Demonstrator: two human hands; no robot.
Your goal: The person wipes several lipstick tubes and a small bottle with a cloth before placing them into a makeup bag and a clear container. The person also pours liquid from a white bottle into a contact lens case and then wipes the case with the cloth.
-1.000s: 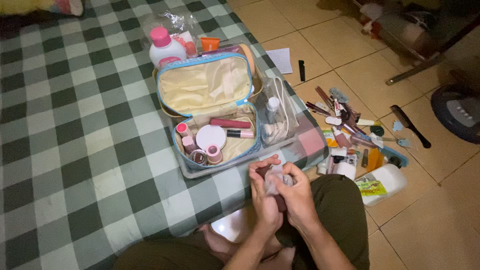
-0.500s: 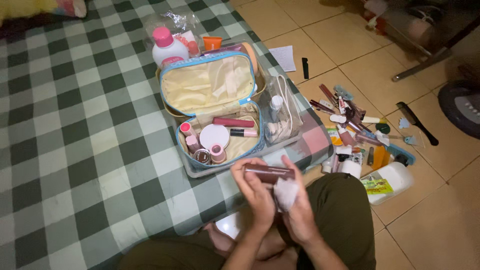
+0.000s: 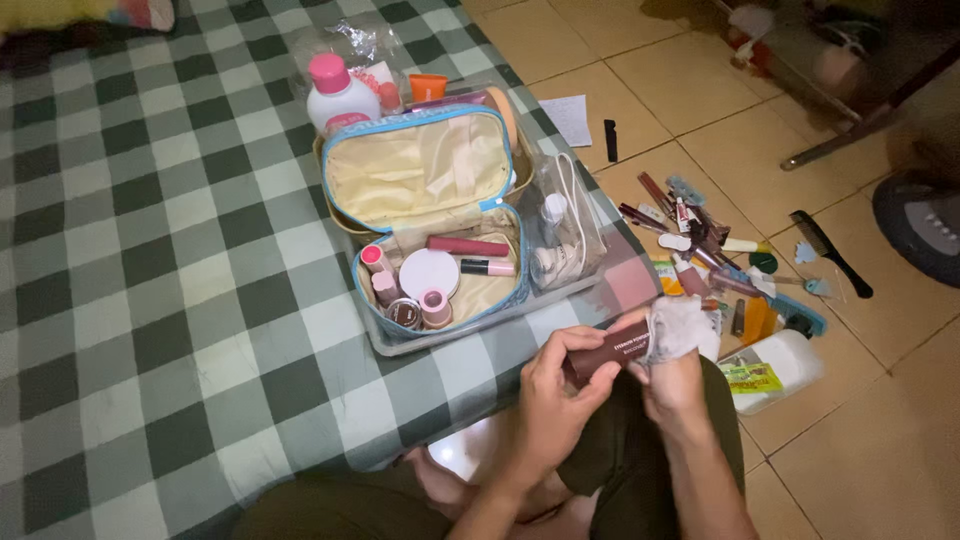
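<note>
Hands first: we see the left hand [image 3: 558, 385] gripping a dark maroon tube [image 3: 607, 352] by its lower end, while the right hand [image 3: 672, 372] presses a crumpled white wipe [image 3: 678, 326] around the tube's upper end. The tube sits tilted between the two hands, above the person's lap and just off the edge of the checked bed cover [image 3: 150, 280]. On the bed, near the hands, an open blue-trimmed cosmetic pouch [image 3: 425, 215] holds small pink and round items. A heap of cosmetics [image 3: 715, 275] lies on the tiled floor [image 3: 880, 400] to the right; we cannot quite tell them apart in the dim light
</note>
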